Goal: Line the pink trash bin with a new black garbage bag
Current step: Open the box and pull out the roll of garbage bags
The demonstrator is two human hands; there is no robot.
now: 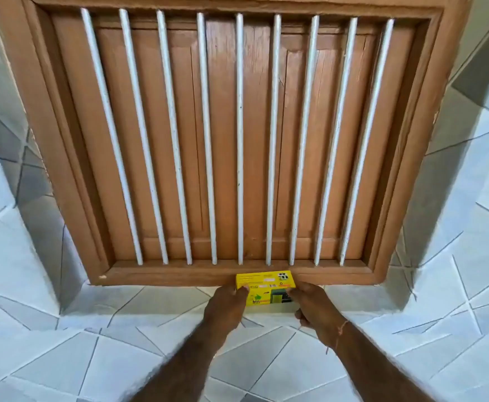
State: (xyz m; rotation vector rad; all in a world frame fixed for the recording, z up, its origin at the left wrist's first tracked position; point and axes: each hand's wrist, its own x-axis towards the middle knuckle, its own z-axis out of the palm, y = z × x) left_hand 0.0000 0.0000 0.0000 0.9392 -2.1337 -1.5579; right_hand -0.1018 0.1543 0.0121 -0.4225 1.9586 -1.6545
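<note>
A small yellow box of bin bags point(265, 285), printed with "bin" and a green and black picture, sits on the tiled window ledge point(162, 300) against the bottom of the wooden frame. My left hand point(225, 307) grips its left end and my right hand point(315, 307) grips its right end. A thin thread band circles my right wrist. The pink trash bin and any loose black bag are out of view.
A brown wooden window point(237, 134) with closed shutters and several white vertical bars point(239, 140) fills the upper view. White and grey patterned tiles point(440, 256) cover the recess walls and the wall below the ledge.
</note>
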